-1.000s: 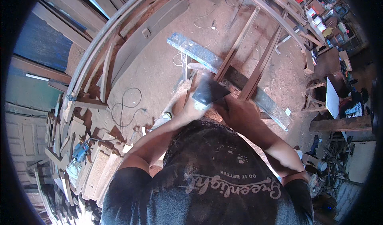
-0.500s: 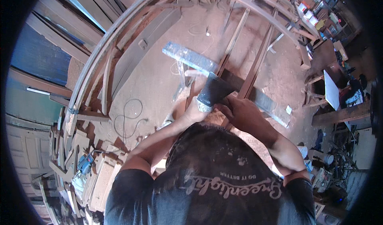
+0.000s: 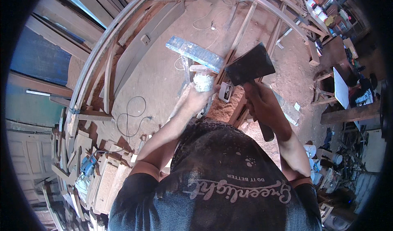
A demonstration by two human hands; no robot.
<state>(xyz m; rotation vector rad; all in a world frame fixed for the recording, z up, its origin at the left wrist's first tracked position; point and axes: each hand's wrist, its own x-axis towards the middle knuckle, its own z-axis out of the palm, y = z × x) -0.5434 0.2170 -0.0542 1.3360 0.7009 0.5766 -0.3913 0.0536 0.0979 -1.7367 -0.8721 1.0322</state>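
My right hand [image 3: 262, 104] is closed around the handle of a mallet with a dark, blocky head [image 3: 250, 65]. The head is raised in front of me, and the handle's lower end sticks out below my hand. To its left, my left hand [image 3: 196, 100] is closed around a rough, whitish, rounded piece [image 3: 203, 82]; its exact kind does not show. A small white piece with a dark opening [image 3: 225, 91] lies by my left fingertips. Long wooden beams [image 3: 241, 34] run away beneath my hands.
A worn blue-white board [image 3: 194, 53] lies across just ahead. Wood shavings [image 3: 227, 109] lie below my hands. A curved wooden frame [image 3: 94, 55] rises on the left. A black cable [image 3: 129, 120] loops on the floor. Timber offcuts [image 3: 110, 182] are piled at lower left.
The mallet's head has moved up and right, away from the whitish piece. My right hand has shifted with it and now shows its grip on the handle. My left hand has moved slightly back.
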